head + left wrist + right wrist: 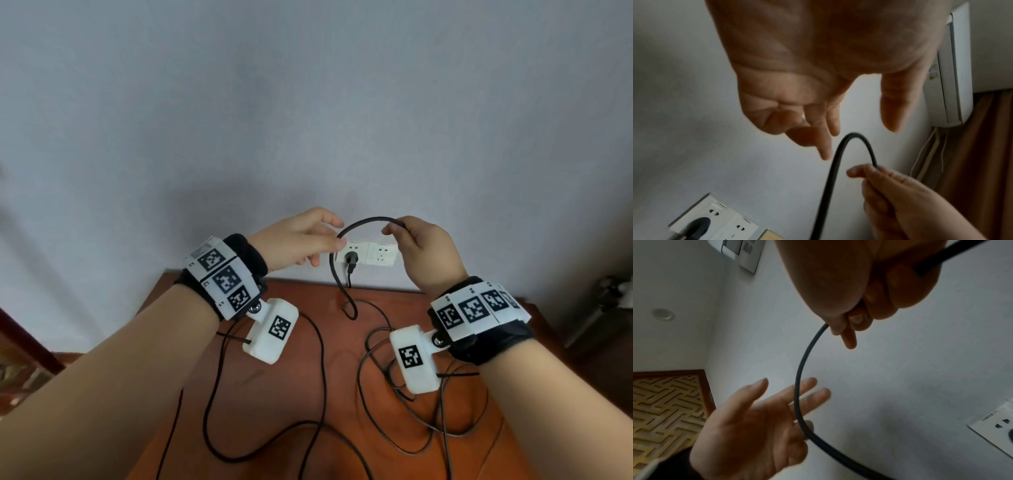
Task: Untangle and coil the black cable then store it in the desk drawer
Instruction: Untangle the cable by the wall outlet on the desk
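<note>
The black cable (366, 219) arcs between my two raised hands in front of the wall, then hangs down to loose tangled loops (394, 411) on the reddish-brown desk (274, 387). My right hand (397, 229) pinches the cable (835, 162) between thumb and forefinger; the right wrist view shows that pinch (840, 327) up close. My left hand (329, 236) is at the arc's left end with fingers spread and straight (777, 402). The cable (799, 369) passes in front of those fingers, and they do not grip it. No drawer is in view.
Two white wall sockets (380, 255) sit just above the desk's back edge, the left one with a black plug (351, 257) in it. An air conditioner (953, 73) and a brown curtain (982, 162) are to the right. A wooden lattice panel (663, 402) lies at the left.
</note>
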